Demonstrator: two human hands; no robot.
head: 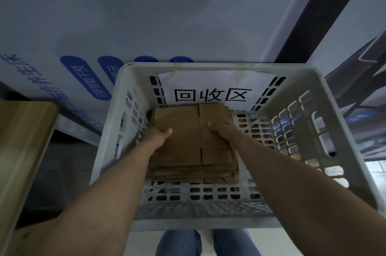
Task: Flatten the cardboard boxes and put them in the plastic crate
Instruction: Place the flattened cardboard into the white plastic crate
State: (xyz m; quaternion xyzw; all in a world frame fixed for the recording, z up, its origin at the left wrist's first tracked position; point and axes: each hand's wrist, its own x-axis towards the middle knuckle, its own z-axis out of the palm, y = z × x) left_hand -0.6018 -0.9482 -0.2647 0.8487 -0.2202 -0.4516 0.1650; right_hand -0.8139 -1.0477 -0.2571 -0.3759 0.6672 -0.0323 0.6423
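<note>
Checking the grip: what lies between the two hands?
Bare face of the top flattened box, gripped by the left hand and right hand; head view shows it.

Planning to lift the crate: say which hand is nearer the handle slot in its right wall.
Right. The right hand grips the flattened cardboard box at its right edge, closer to the handle slot; the left hand holds its left edge, farther.

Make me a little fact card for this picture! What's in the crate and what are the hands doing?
container: plastic crate with holes
inside: cardboard stack, lying flat
top: top cardboard, flattened
left hand: grips its left edge, thumb on top
right hand: grips its right side, thumb on top
sign: paper sign on far wall
</note>
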